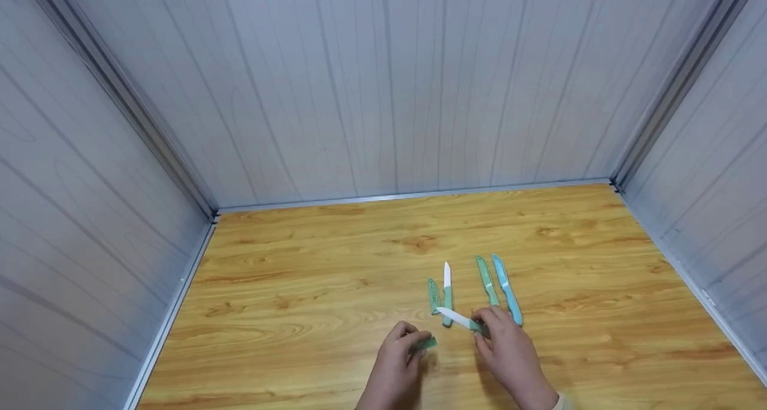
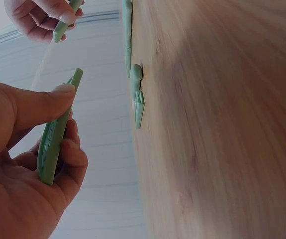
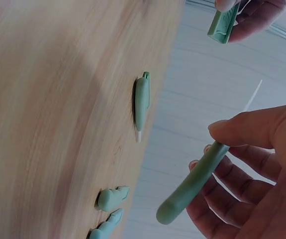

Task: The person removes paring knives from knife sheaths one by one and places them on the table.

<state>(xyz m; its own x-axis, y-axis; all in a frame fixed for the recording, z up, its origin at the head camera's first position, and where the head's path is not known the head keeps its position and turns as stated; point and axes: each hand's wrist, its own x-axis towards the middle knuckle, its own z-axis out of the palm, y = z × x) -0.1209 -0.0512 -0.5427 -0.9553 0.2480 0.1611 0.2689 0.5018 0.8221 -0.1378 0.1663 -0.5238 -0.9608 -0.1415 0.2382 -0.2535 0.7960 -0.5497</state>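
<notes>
My left hand (image 1: 396, 355) grips a green knife sheath (image 2: 58, 134) between thumb and curled fingers, its end turned toward the other hand. The right hand (image 1: 509, 347) holds a green-handled knife (image 3: 195, 181) by its handle, the bare white blade (image 1: 453, 316) pointing left and away. Sheath and blade are apart, with a gap between the hands. Just beyond them a second green-handled knife (image 1: 447, 305) lies on the table with its white blade bare. Beside it, on the left, rests another green sheath (image 1: 433, 296).
Past the right hand lie a sheathed green knife (image 1: 486, 278) and a sheathed blue knife (image 1: 506, 287), side by side. The wood-grain table (image 1: 287, 314) is bounded by pale panel walls (image 1: 359, 98) at the back and both sides.
</notes>
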